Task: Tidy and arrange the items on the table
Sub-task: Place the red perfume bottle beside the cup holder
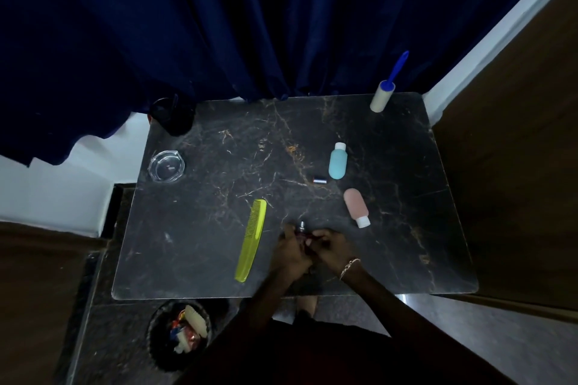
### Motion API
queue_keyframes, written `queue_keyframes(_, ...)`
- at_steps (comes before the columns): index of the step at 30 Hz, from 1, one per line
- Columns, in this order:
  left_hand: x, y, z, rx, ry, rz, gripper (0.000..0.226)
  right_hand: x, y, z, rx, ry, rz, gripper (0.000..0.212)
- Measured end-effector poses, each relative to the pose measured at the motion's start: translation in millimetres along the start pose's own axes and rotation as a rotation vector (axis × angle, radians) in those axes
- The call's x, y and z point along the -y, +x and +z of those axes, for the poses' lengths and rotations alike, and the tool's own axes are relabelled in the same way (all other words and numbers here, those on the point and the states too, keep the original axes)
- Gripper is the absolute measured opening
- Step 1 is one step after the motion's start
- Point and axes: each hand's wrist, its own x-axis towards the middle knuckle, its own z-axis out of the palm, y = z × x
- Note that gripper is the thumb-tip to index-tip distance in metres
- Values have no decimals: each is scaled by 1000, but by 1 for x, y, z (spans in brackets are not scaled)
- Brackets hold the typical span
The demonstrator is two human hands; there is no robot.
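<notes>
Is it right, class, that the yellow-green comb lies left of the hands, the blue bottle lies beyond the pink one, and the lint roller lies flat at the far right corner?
One detail is wrong. The head view shows the lint roller standing upright, handle up, at the table's far right corner. The rest holds.

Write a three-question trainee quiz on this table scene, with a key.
1. True or false: the blue bottle lies capped end toward the curtain.
2. Which lies nearest the left hand? A comb B ashtray C lint roller
3. Fill in: both hands hold one small item; the right hand wears a ____.

Key: 1 true; 2 A; 3 bracelet.
</notes>
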Motion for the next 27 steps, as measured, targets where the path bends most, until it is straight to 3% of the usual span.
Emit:
queue_keyframes(3, 3, -3, -21, -26, -283, -18, 72, 17, 14, -15, -47, 12, -125, 17)
queue_keyframes(5, 2, -7, -36, -58, -478, -56, 75, 29, 33, -29, -75, -165, -199, 20)
queue_keyframes(8, 6, -9, -56, -43, -703, -101, 82, 49, 66, -47, -91, -495, -166, 22)
queue_keyframes(13, 11, -11, -74, -63, -815, -80, 81, 74, 99, -50, -74, -796, -253, 36)
queue_keyframes(16, 13, -12, -81, -54, -837, -71, 71, 79, 110, -48, -52, -938, -287, 33)
queue_keyframes(22, 13, -17, -89, -61, -847, -49, 58, 88, 112, -48, -12, -964, -258, 30)
queue_keyframes(27, 13, -24, -93, -37, -866, -62, 54, 106, 103, -45, -14, -596, -420, 20)
